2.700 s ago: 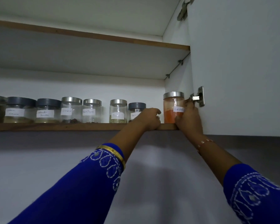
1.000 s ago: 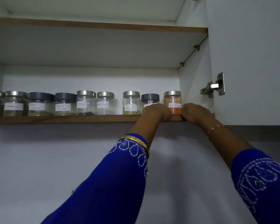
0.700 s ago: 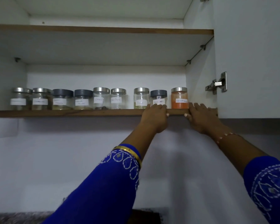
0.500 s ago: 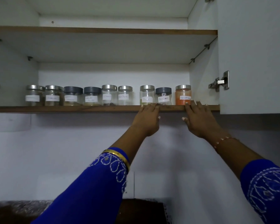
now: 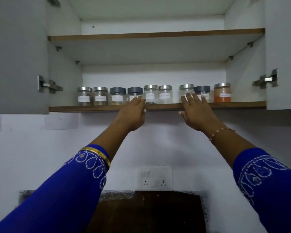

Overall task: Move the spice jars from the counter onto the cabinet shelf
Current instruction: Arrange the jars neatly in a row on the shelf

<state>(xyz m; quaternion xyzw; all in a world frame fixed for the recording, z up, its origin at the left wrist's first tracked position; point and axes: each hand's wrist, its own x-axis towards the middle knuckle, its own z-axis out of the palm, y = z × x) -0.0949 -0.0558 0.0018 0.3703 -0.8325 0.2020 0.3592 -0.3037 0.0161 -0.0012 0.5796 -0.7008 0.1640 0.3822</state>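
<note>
**Nine jars on lower shelf, both hands empty**

Head view: nine spice jars stand in a row on the lower cabinet shelf, the orange-filled jar at the right end. Left hand and right hand are raised before the shelf edge, fingers straight and spread, holding nothing. Both cabinet doors stand open. A wall socket sits below.

The sleeves are bright blue with white stitched loops, and a gold bangle rings the left one. The shelf edge is brown; one jar holds orange powder, and three lids are dark grey.
</note>
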